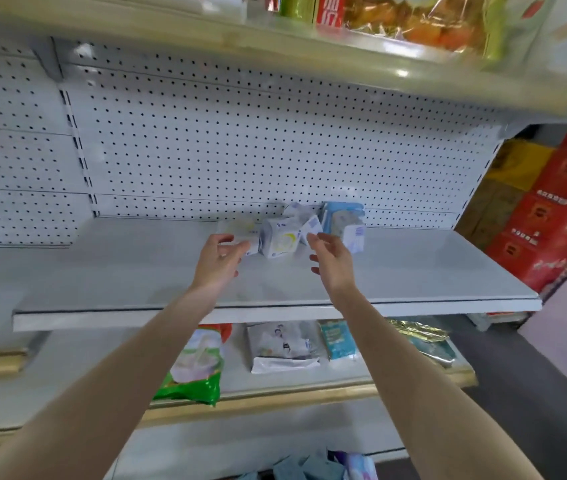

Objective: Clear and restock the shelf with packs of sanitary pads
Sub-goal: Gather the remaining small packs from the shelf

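A small cluster of sanitary pad packs sits at the back middle of the grey shelf (413, 271). A white pack (280, 237) stands in the middle, a pale pack (240, 228) lies left of it, and a blue pack (344, 223) leans against the pegboard on the right. My left hand (218, 259) reaches in just before the pale pack, fingers loosely curved, fingertips close to or touching it. My right hand (332, 261) hovers before the blue pack with relaxed fingers, holding nothing.
A white pegboard (240, 150) backs the shelf. The shelf above carries snack bags (420, 19). The lower shelf holds a green bag (195, 368), a white pack (282, 348) and a teal pack (337, 341). Red cartons (559, 209) stand at the right. More packs (309, 467) lie at the bottom.
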`<state>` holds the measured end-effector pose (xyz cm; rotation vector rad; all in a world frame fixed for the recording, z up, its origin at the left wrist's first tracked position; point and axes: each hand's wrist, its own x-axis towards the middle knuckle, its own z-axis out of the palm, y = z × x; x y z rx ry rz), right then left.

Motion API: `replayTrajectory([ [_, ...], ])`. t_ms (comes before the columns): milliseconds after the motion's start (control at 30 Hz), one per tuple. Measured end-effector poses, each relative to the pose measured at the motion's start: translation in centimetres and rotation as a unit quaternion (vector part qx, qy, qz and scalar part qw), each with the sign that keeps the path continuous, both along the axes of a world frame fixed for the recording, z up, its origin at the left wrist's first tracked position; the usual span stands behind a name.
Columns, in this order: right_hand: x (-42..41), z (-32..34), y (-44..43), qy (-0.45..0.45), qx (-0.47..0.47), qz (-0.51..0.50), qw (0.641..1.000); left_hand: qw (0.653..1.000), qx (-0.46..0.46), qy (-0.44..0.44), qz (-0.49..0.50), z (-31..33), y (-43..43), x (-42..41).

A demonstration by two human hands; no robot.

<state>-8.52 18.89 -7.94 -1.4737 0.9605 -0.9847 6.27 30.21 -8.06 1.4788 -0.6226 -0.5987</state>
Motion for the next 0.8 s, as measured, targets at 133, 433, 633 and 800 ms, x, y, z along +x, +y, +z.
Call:
replayTrajectory([
  [133, 0.7, -0.5, -4.1, 0.020, 0.004, 0.014, 1.000, 0.999, 0.025, 0.031, 0.018, -0.6, -3.9, 0.6],
  [433, 6.0, -2.8, -11.1, 0.038, 0.029, 0.033, 0.998, 0.990, 0.114, -0.056, 0.068, -3.2, -11.5, 6.2],
  [633, 10.5, -5.4, -14.3, 0.103, 0.011, -0.002, 0.995, 0.992, 0.112, -0.053, 0.039, -5.7, -15.9, 10.8],
  [800, 12.5, -7.1, -15.6, 0.104, 0.013, -0.003, 0.995, 0.987, 0.140, -0.063, 0.056, -7.9, -18.3, 13.3],
])
